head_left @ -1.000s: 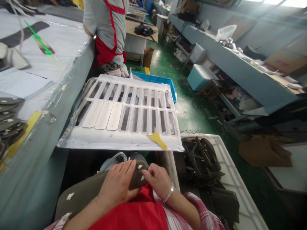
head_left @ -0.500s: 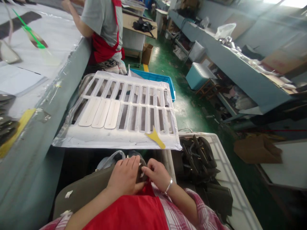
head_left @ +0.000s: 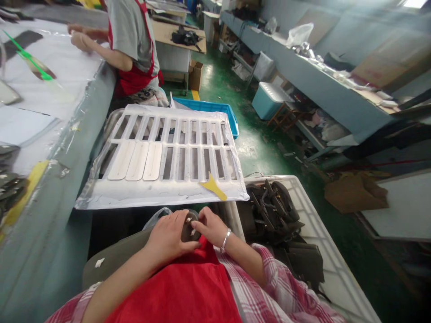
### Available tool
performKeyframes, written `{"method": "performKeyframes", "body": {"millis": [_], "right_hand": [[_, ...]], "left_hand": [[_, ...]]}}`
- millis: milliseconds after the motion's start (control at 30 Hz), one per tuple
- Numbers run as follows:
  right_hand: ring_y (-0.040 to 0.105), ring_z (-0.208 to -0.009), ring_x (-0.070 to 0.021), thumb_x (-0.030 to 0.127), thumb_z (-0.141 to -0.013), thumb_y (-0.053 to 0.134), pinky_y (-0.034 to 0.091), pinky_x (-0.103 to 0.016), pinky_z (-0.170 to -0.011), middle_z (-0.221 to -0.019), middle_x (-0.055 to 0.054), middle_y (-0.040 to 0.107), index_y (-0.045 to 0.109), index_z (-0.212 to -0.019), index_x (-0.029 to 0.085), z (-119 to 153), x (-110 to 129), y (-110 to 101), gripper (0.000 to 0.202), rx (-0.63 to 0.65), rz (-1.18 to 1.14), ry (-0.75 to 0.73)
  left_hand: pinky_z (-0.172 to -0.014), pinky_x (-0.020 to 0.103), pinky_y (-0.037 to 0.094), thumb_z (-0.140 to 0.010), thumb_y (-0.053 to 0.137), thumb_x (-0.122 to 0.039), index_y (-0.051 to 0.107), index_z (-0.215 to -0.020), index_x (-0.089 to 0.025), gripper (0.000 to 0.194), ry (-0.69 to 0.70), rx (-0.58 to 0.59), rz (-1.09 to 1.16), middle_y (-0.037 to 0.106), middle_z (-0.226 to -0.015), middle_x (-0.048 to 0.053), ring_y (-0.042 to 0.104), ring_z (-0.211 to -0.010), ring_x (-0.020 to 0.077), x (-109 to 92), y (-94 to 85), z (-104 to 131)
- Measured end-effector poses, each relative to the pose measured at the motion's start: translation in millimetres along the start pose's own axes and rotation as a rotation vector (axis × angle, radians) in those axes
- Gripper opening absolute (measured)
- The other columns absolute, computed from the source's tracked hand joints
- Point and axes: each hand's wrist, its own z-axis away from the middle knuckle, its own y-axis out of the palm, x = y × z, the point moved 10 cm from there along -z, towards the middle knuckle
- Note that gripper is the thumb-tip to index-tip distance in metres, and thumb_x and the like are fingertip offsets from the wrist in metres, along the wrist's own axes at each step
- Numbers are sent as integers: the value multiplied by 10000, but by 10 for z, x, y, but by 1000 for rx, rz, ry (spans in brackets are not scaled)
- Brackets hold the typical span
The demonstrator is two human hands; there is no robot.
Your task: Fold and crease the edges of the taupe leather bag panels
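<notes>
Across my lap lies a long olive-grey bag piece (head_left: 117, 251) with a rounded end and a small white scrap (head_left: 99, 262) on its near side. My left hand (head_left: 171, 231) is closed over its far right end, fingers on top and thumb underneath. Small white bits (head_left: 193, 232) show on the dark surface between my hands. My right hand (head_left: 210, 226), with a silver bangle at the wrist, has thumb and fingers bent together against this end, by the white bits. Whatever lies between those fingertips is too small to make out. My red apron (head_left: 175, 296) is under the piece.
Ahead is a white slotted rack (head_left: 161, 193) bearing three pale strips and a yellow tool (head_left: 213, 186). A white crate (head_left: 323, 251) with dark bag parts (head_left: 274, 206) stands at right. On the left, a co-worker (head_left: 131, 49) sits by the covered table (head_left: 77, 103).
My head view has shifted slightly. My right hand's fingers have moved up over the end of the bag piece, where more white bits now show. My left hand keeps its hold.
</notes>
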Motion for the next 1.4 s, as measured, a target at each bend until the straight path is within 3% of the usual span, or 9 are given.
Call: {"method": "performKeyframes", "body": {"millis": [233, 467, 567, 667, 767, 900, 1133, 1267, 1400], "right_hand": [[467, -603, -104, 318, -692, 597, 368, -218, -560, -656, 36, 505, 446, -761, 182, 5, 55, -35, 215, -26, -11, 7], [556, -731, -129, 305, -753, 546, 445, -255, -667, -825, -18, 591, 524, -883, 157, -95, 106, 105, 198, 67, -148, -74], [561, -829, -157, 313, -736, 588, 451, -293, -761, -920, -55, 595, 536, -965, 143, -57, 320, 13, 289, 72, 4, -177], [510, -993, -196, 322, -794, 533, 393, -343, -889, -1059, -102, 561, 510, -1074, 141, 9, 765, -63, 334, -76, 257, -362], [455, -1078, -217, 341, -859, 430, 326, -357, -945, -1139, -116, 535, 492, -1138, 140, 60, 1223, 329, 349, -76, 510, -538], [529, -943, -248, 448, -889, 311, 346, -401, -831, -955, -114, 613, 580, -986, 154, -20, 1386, 1007, 410, 28, 758, -469], [551, -898, -241, 377, -917, 207, 327, -400, -788, -927, -101, 626, 593, -907, 176, 24, 1503, 1308, 435, 32, 853, -402], [560, -888, -234, 446, -907, 210, 339, -392, -789, -922, -94, 631, 599, -919, 184, 75, 1479, 1254, 468, 23, 843, -424], [498, -1025, -269, 562, -837, 355, 218, -465, -944, -1003, -145, 607, 602, -972, 139, -15, 1255, 782, 509, -39, 828, -396]], "left_hand": [[-883, 314, 409, -817, 442, -324, 571, -1093, -209, 326, -67, 72, 264, 614, -1097, 40, 557, -1000, 190, 329, -79, 38], [-851, 298, 425, -783, 486, -310, 598, -1071, -236, 317, -38, 72, 260, 643, -1055, 21, 577, -965, 193, 279, -67, 0], [-867, 308, 420, -779, 502, -370, 558, -1134, -224, 388, -81, 48, 157, 610, -1129, 42, 564, -1006, 206, 435, -206, 182], [-901, 328, 396, -829, 432, -414, 514, -1179, -197, 420, -200, -115, -15, 579, -1176, 67, 538, -1056, 213, 803, -513, 544], [-900, 342, 382, -894, 306, -356, 494, -1187, -139, 410, -317, -309, -205, 590, -1140, 104, 540, -1041, 210, 1078, -765, 947], [-856, 378, 377, -906, 283, -331, 501, -1176, -130, 401, -270, -321, -374, 628, -1027, 118, 569, -941, 228, 1008, -673, 1124], [-860, 374, 352, -891, 299, -208, 488, -1171, -111, 351, -248, -280, -438, 637, -949, 111, 570, -905, 219, 883, -584, 1135], [-736, 344, 413, -887, 287, -202, 513, -1136, -98, 351, -246, -264, -445, 658, -888, 117, 604, -807, 215, 892, -551, 1149], [-863, 386, 377, -906, 264, -348, 545, -1102, -159, 392, -236, -276, -438, 647, -1007, 105, 580, -942, 212, 871, -556, 1250]]}}
